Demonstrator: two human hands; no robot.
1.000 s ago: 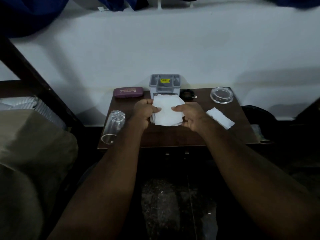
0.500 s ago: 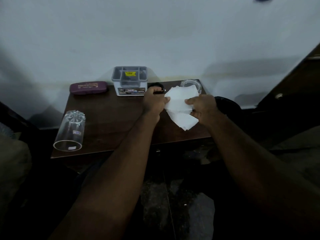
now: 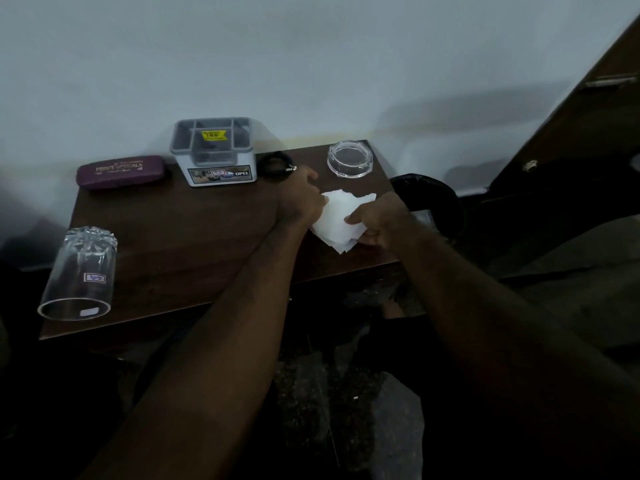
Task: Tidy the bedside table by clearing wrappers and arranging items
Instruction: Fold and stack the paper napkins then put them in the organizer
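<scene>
A bunch of white paper wrappers [image 3: 341,218] lies at the right end of the dark wooden bedside table [image 3: 180,233]. My left hand [image 3: 301,199] grips its left edge and my right hand [image 3: 379,220] grips its right edge. On the table are a purple glasses case [image 3: 121,171], a grey compartment organiser [image 3: 214,150], a small black ring-shaped object [image 3: 276,161] and a clear glass ashtray [image 3: 350,158]. A clear drinking glass [image 3: 81,271] lies on its side at the front left corner.
A black bin [image 3: 440,199] stands right beside the table's right edge, just past my right hand. A white wall runs behind the table. A dark wooden panel [image 3: 588,109] slants up at the far right. The floor below is dark stone.
The view swung right. Both hands carried the white papers from the table's middle to its right end, onto the second paper lying there, and lowered them toward the tabletop.
</scene>
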